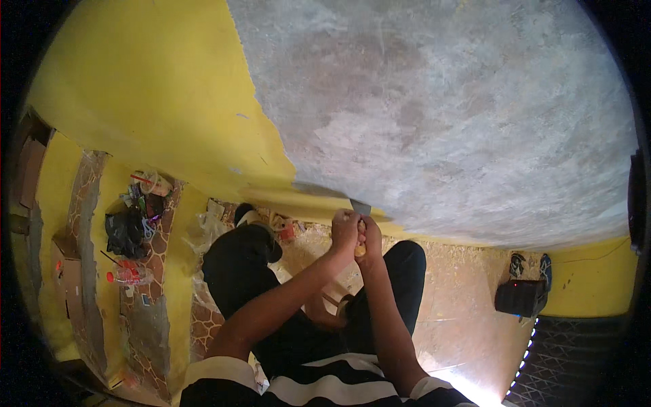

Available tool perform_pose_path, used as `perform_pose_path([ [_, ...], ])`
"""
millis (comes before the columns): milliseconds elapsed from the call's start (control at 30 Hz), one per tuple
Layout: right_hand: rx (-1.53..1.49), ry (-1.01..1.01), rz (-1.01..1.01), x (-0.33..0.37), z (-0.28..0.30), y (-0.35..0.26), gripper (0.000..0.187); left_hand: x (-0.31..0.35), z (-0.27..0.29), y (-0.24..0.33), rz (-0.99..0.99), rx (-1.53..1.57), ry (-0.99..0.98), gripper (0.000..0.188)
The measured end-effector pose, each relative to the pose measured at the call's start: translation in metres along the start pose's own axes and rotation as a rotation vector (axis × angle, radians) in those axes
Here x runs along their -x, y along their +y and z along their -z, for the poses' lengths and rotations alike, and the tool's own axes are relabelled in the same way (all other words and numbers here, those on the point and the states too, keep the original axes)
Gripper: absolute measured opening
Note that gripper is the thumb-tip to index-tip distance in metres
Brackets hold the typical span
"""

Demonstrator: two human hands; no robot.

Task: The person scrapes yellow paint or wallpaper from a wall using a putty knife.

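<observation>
Both my hands are closed together around a scraper (360, 252), one beside the other. The rounded, yellowish end of its handle sticks out below my fingers, and a flat grey blade rises above them. My left hand (344, 232) wraps it from the left, and my right hand (370, 236) from the right. The blade lies at the wall, low down, near the border between yellow paint (156, 88) and a wide bare grey patch (434, 115). Whether its edge touches the surface, I cannot tell. My knees are bent on either side of my hands.
On the steps at left are a black plastic bag (125, 232), a plastic cup (154, 184), a red-capped bottle (132, 275) and a cardboard box (70, 292). Clear plastic (201, 237) lies by my left leg. At right stand a black box (521, 297), shoes (546, 268) and a dark folding gate (569, 356).
</observation>
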State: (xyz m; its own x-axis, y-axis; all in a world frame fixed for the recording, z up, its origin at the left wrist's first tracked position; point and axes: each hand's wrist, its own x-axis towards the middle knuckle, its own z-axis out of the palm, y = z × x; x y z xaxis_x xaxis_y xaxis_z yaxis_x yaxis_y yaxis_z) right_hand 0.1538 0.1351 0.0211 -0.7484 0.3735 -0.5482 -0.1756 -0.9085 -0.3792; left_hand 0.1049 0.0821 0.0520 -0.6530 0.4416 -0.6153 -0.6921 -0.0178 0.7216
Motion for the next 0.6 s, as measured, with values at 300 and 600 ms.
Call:
perform_pose_path([
  [300,0.018,-0.022,-0.025,-0.005,-0.002,0.007,0.023,-0.006,0.012,0.002,-0.029,0.020,-0.040,0.009],
  [600,0.062,-0.025,-0.006,-0.005,-0.006,0.008,0.021,-0.007,0.013,0.003,-0.045,-0.073,-0.020,0.009],
])
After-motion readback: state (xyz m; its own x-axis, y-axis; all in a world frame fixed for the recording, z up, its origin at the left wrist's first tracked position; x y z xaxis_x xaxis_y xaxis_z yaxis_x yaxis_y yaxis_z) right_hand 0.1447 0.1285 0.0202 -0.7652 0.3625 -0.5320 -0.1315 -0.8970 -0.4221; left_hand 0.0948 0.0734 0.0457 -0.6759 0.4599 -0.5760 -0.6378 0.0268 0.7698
